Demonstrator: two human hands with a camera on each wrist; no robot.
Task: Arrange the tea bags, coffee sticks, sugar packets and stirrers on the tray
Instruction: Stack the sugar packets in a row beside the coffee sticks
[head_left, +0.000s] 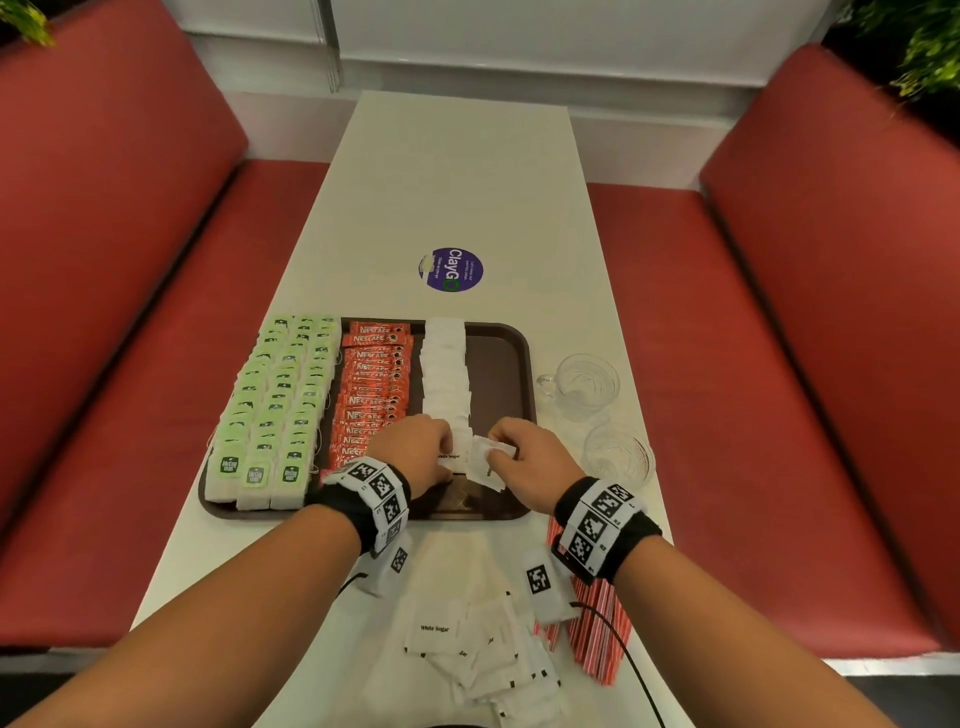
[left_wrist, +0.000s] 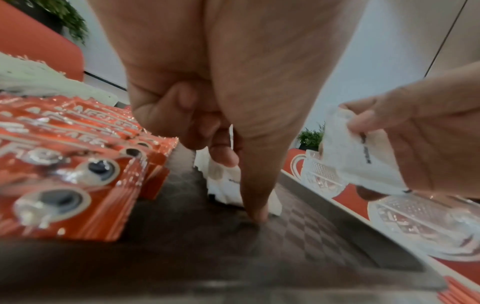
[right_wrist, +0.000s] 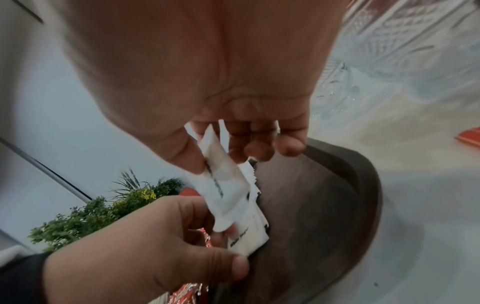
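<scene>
White sugar packets (head_left: 445, 374) run in an overlapping column down the brown tray (head_left: 506, 358), beside the coffee sticks (head_left: 371, 384) and tea bags (head_left: 275, 395). The left hand (head_left: 415, 452) pins the nearest laid packet, seemingly so the row won't slide, fingers bent onto it. The right hand (head_left: 524, 460) pinches spare packets (right_wrist: 223, 185) ready to feed on; more packets (head_left: 478, 660) and the stirrers (head_left: 597, 629) wait on the tabletop (head_left: 457, 171).

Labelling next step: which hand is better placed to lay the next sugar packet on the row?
Right hand: it already pinches a sugar packet beside the row's near end, which the left hand steadies.
</scene>
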